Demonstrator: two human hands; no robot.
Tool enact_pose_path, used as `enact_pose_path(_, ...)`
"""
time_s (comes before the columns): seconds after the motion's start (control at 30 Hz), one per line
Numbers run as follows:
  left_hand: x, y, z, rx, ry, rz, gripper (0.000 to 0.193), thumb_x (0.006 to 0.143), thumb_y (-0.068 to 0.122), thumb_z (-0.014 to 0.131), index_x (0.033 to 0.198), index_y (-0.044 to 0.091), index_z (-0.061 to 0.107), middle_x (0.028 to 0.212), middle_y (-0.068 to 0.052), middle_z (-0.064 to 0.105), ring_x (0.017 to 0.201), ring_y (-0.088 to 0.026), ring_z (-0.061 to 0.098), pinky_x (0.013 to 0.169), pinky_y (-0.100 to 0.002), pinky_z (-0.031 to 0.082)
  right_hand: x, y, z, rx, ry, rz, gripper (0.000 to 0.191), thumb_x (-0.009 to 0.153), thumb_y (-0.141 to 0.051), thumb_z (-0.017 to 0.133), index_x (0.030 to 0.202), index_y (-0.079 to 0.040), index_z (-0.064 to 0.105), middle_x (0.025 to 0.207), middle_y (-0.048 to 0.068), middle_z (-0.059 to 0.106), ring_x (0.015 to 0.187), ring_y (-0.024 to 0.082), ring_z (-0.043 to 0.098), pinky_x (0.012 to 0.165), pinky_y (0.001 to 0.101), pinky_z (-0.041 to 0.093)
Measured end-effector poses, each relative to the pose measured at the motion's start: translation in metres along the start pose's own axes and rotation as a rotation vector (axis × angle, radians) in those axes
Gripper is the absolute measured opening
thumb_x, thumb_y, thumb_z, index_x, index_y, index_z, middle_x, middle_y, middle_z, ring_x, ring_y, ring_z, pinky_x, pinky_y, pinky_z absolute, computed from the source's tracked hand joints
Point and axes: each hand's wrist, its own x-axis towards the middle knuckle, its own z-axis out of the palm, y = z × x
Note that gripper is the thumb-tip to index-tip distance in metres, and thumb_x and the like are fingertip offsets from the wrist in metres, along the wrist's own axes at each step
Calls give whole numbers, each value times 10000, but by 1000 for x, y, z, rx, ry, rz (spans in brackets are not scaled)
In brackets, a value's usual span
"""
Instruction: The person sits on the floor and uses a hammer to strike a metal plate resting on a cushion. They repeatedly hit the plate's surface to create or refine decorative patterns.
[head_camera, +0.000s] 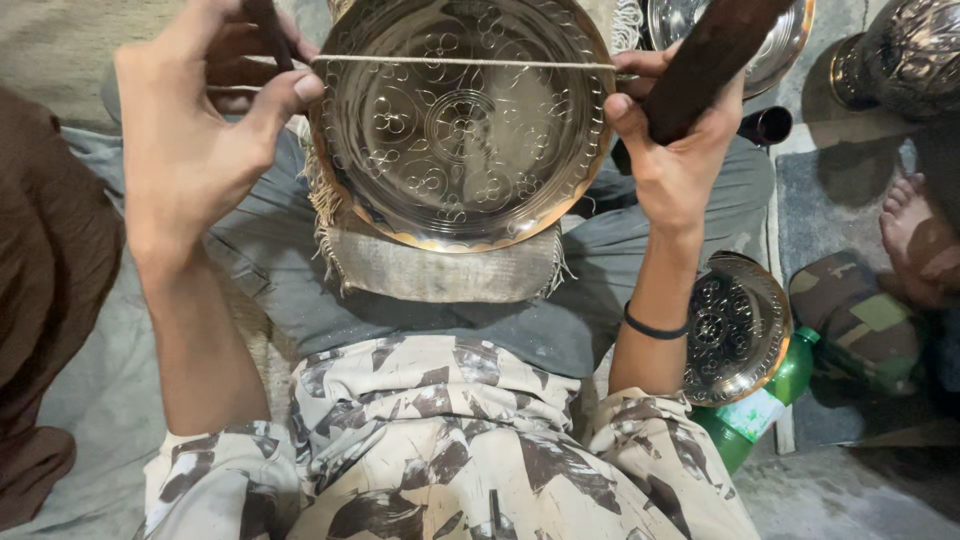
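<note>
Camouflage shirt (440, 440) lies below the engraved plate (460, 120). Left hand (200, 120) pinches a taut string (460, 62); right hand (670, 150) clenches a dark handle (710, 55). Right of the plate, a green bottle (765, 405) with a pale label stands on grey floor (850, 495).

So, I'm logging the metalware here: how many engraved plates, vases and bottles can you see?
Engraved metal plates: 3, one in the lap, one top right, one by the right forearm
Metal vase: 1
Green bottle: 1
Total: 5
</note>
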Motion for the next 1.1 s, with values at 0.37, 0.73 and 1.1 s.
enact_pose_path(0.37,-37,30,108,-621,-45,-182,340,1005,-105,696,1314,13,622,1123,-107,759,1061,-162,764,948,-310,670,-98,68,-23,-255,374,-10,460,1114,-92,728,1440,-5,415,1022,65,685,874,130,666,793,228,551)
enact_pose_path(0.73,-38,23,155,-518,-83,-310,310,950,-107,633,1240,-1,605,999,-98,783,908,-131,799,814,-260,637,-96,55,-24,189,243,238,380,1037,-128,695,1353,-21,513,798,7,621,675,135,603,651,279,519)
enact_pose_path(1.1,-41,24,162,-377,-47,-259,425,879,-141,589,1268,26,626,991,-98,778,901,-137,789,829,-258,617,-1,-48,-26,-900,-185,-290,598,960,-143,841,1474,-126,536,882,78,670,722,171,632,655,330,524)
